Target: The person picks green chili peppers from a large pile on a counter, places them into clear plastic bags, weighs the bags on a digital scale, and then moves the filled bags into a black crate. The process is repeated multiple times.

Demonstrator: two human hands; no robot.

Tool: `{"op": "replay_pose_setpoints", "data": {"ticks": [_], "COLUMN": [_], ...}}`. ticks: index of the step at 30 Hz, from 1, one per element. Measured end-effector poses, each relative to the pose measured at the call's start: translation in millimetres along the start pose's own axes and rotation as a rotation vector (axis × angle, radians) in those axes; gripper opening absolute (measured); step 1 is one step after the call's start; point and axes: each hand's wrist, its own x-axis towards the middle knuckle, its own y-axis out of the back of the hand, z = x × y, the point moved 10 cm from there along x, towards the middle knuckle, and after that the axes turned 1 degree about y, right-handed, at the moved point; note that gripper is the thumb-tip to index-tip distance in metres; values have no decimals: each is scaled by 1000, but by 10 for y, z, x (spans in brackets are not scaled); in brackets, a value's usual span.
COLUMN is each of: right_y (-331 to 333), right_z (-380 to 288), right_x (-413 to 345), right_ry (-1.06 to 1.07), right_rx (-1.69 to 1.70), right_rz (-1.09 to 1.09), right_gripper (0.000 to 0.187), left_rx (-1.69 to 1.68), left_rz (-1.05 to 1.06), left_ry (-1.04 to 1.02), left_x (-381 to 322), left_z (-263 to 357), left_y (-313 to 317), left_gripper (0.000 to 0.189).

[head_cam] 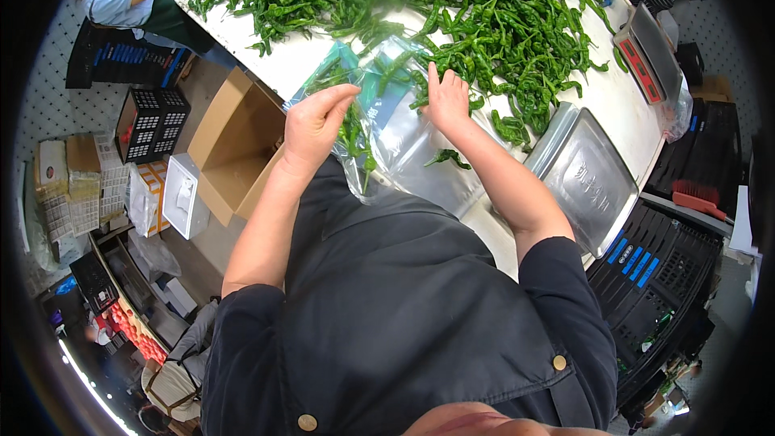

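Note:
My left hand (318, 124) pinches the upper edge of a transparent plastic bag (366, 194) at the table's front edge. Long green peppers (354, 139) show through its film. My right hand (447, 100) is over the bag's right side, index finger stretched toward the pile; whether it grips the film or a pepper I cannot tell. Between the hands, bags with blue-green print (384, 97) overlap, and a few peppers show among them. One dark green pepper (449, 158) lies on transparent film below my right hand. Beyond spreads a large heap of green peppers (484, 6).
A metal weighing scale (590, 181) stands on the white table (242, 42) at right. Another scale (645, 60) with a red display panel is farther back. An open cardboard box (236, 133) is at left. Black crates (648, 272) stand right. A co-worker in a dark apron (163, 18) is upper left.

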Motion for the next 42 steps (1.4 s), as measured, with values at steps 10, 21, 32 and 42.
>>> {"op": "replay_pose_setpoints", "data": {"ticks": [10, 21, 32, 42], "right_y": [-86, -32, 1388, 1267], "right_z": [11, -61, 591, -351], "right_x": [138, 184, -111, -1528], "right_ry": [-81, -23, -72, 303], "right_rx": [-6, -6, 1016, 1200], "right_rz": [147, 108, -209, -818], "right_gripper": [72, 58, 81, 81], "left_rx": [-1, 27, 110, 96], "left_rz": [-58, -94, -209, -306], "left_ry": [17, 11, 13, 137], "left_x": [-96, -138, -271, -295], "left_z": [36, 104, 159, -16], "left_y": [-228, -385, -666, -992], "left_gripper": [14, 15, 19, 18]}}
